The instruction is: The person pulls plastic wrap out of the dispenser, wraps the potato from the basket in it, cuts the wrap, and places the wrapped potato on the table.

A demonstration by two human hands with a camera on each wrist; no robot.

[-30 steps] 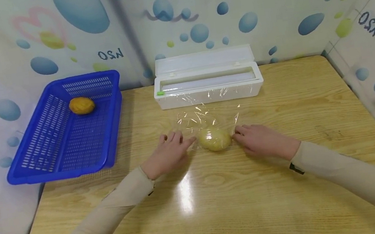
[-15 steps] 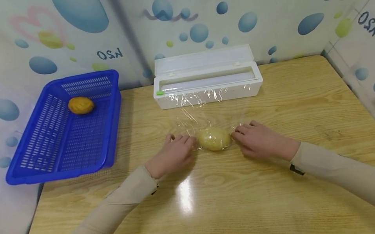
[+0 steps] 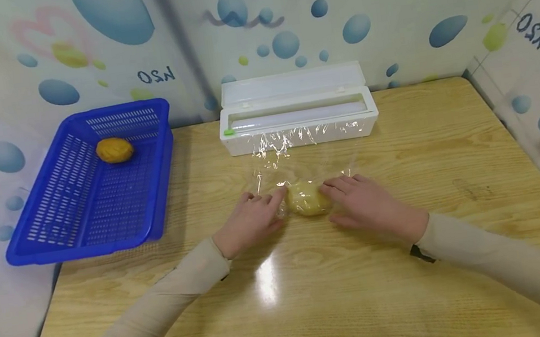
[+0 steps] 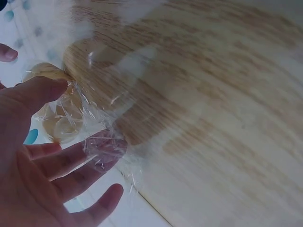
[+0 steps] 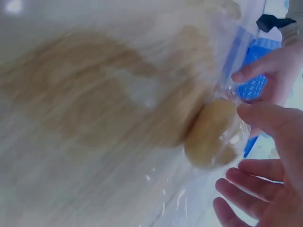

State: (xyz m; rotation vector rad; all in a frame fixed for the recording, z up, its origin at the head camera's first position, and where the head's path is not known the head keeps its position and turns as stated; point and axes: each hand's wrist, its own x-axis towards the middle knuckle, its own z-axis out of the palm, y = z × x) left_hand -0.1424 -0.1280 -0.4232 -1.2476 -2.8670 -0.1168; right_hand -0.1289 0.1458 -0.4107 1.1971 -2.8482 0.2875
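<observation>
A pale yellow potato (image 3: 308, 200), partly covered by clear cling film (image 3: 279, 159), lies on the wooden table in the head view. My left hand (image 3: 250, 223) is at its left end, index finger extended along the film's edge. In the left wrist view, crumpled film (image 4: 105, 145) lies over the spread fingers, with the thumb close over the potato. Fingertips of my right hand (image 3: 371, 206) touch the potato's right end. The right wrist view shows that hand's thumb at one end of the potato (image 5: 213, 135), the other fingers loosely bent beside it.
The film stretches back to a white cling film box (image 3: 302, 137) with its lid raised and a green slider (image 3: 229, 132) at its left. A blue plastic basket (image 3: 76, 253) stands at the left, holding a yellow-orange oval fruit or vegetable (image 3: 115, 150). A patterned wall rises behind the table.
My left hand has moved slightly right, its index finger lifting from a bunched pose. My right hand has shifted left onto the potato's end. The film is drawn closer around the potato's sides.
</observation>
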